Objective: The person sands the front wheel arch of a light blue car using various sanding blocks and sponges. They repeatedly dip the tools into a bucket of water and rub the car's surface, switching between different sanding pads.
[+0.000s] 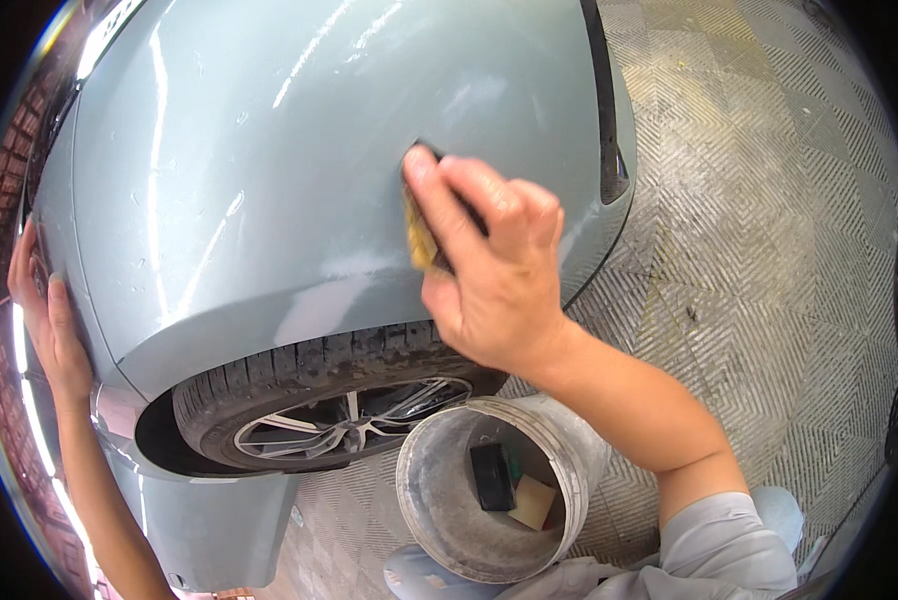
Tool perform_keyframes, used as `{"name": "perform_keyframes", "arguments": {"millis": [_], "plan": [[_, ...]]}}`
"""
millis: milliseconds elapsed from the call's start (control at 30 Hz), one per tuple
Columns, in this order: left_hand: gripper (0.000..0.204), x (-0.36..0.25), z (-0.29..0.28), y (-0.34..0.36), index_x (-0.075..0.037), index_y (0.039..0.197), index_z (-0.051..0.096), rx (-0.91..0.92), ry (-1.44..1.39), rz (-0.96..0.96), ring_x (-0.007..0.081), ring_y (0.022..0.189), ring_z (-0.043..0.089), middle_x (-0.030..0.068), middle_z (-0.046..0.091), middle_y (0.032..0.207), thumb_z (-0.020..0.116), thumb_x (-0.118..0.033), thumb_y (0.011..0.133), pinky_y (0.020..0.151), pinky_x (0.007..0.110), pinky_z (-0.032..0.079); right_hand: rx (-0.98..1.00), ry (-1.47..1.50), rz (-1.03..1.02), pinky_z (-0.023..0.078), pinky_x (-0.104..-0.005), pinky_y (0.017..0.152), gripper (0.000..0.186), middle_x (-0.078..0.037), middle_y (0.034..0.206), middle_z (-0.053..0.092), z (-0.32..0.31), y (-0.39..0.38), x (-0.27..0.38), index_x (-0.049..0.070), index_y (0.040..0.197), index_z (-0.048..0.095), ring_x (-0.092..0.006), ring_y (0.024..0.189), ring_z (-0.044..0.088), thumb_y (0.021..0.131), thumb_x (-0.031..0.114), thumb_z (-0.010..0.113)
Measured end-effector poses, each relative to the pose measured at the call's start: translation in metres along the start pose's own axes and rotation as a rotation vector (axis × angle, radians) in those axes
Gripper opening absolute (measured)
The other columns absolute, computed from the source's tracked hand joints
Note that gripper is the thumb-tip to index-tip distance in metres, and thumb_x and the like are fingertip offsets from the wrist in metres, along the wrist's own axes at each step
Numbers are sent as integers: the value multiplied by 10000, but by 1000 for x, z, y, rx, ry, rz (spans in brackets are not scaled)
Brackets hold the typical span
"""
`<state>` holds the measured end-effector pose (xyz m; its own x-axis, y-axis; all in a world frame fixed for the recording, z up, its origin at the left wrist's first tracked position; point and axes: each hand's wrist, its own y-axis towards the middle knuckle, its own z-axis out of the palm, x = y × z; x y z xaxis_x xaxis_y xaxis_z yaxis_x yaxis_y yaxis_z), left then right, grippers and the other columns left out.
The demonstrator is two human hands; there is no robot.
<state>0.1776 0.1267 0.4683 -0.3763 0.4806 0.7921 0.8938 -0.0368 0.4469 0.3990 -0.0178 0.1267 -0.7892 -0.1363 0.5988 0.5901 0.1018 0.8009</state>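
Observation:
My right hand (499,255) is closed round a black sanding block with yellowish sandpaper (419,235) wrapped on its side. It presses the block against the grey-green car fender (299,170), above the wheel arch. Whitish, dull patches (321,307) mark the paint near the arch edge. At the far left, my left hand (54,335) lies against the car's side with its fingers stretched out, holding nothing; part of its fingers is hard to see near the dark rim.
Below the fender is a tyre with a spoked wheel (353,428). A grey bucket (424,505) stands close in front of me, with a black block (491,477) and a tan square pad (533,502) inside. Ribbed floor tiles (749,280) spread to the right.

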Motion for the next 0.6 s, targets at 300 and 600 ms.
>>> {"name": "perform_keyframes", "arguments": {"millis": [300, 600], "plan": [[610, -1, 1, 1, -123, 1470, 348, -7, -13, -21, 288, 1401, 315, 135, 366, 1488, 382, -459, 963, 1164, 452, 225, 24, 1, -5, 322, -330, 833, 794, 68, 1288, 435, 1, -1, 1, 161, 1358, 541, -221, 1000, 360, 577, 138, 683], [610, 0, -1, -2, -125, 1470, 348, 13, -2, -34, 285, 1403, 312, 129, 353, 1498, 393, -458, 961, 1163, 450, 231, 11, 15, 8, 329, -341, 819, 802, 52, 1286, 440, -3, 5, 5, 164, 1355, 538, -219, 996, 373, 570, 132, 700]]}}
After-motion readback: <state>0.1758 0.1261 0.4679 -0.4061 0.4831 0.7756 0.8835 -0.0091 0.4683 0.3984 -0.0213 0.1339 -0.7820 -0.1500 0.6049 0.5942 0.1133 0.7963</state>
